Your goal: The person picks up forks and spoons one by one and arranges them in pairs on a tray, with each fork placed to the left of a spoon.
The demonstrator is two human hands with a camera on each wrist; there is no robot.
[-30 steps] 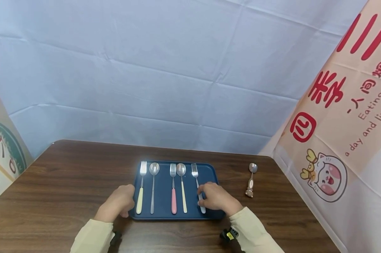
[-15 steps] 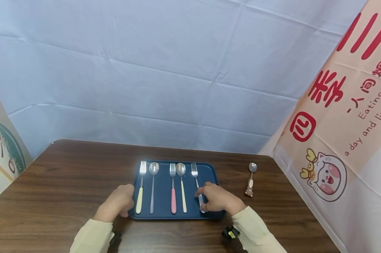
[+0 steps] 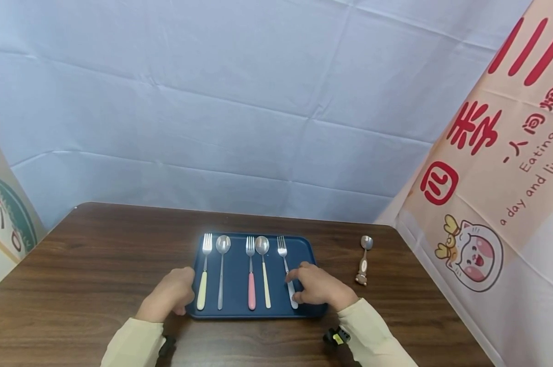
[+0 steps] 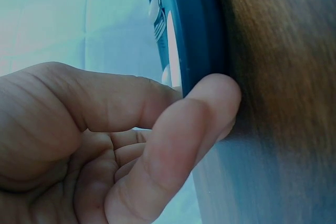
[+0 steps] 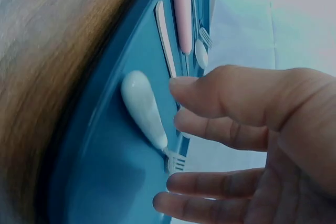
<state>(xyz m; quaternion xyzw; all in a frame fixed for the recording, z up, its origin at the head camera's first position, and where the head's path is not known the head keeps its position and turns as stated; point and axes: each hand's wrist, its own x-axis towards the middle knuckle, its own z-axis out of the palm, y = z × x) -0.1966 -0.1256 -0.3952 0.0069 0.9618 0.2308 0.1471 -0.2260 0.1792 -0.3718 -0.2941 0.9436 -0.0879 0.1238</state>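
My left hand (image 3: 173, 290) pinches the left rim of the dark blue tray (image 3: 236, 275); in the left wrist view the thumb lies at the tray's edge and a finger curls below it. At the tray's right end, my right hand (image 3: 319, 288) hovers over a fork with a pale handle (image 5: 143, 106), fingers spread and apart from it in the right wrist view. To the left on the tray lie a spoon with a cream handle (image 3: 266, 285), a fork with a pink handle (image 3: 252, 290), an all-metal spoon (image 3: 221, 275) and a fork with a yellow handle (image 3: 203, 290).
A small spoon with a bear-shaped handle end (image 3: 363, 266) lies on the brown wooden table (image 3: 97, 255), right of the tray. Pale cloth (image 3: 212, 127) hangs behind the table. A printed banner (image 3: 487, 178) stands along the right side.
My right hand has shifted slightly right over the pale-handled fork, and its thumb shows farther right along the handle. The left hand and the tray have stayed in place.
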